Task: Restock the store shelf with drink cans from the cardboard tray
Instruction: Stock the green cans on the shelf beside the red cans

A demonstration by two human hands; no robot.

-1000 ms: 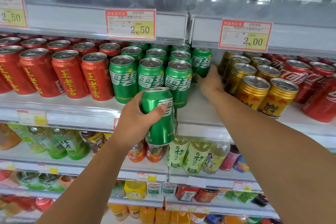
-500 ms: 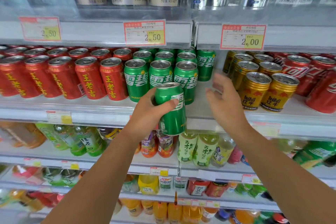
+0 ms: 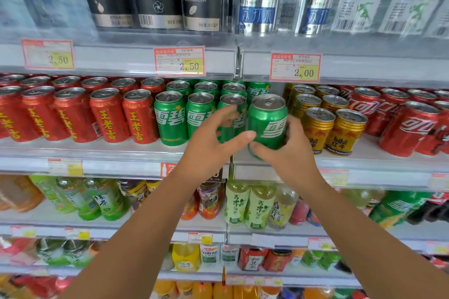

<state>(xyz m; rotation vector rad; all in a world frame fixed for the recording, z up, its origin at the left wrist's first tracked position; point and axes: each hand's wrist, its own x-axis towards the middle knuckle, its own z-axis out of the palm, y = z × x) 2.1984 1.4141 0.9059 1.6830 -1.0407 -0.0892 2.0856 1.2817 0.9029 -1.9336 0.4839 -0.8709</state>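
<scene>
The white metal store shelf (image 3: 109,150) carries red aluminium cans (image 3: 107,116) on the left, three files of green aluminium cans (image 3: 170,119) in the middle and short gold cans (image 3: 318,128) on the right. Between the green files and the gold ones lies an open lane, with a lone green can (image 3: 258,91) at its back. The green drink can with white lettering (image 3: 267,126) is upright at the mouth of that lane, long axis vertical, base at the shelf's front lip. Fingers hide the base, so I cannot tell whether it rests there yet. The right hand (image 3: 294,155) has a closed grip round its lower right side. The left hand (image 3: 209,145) is spread wide and holds nothing; only its thumb (image 3: 245,136) touches the can's left flank. The lane runs straight away from the grip, so the coming move is probably a push straight back by the right hand. The cardboard tray is out of view.
</scene>
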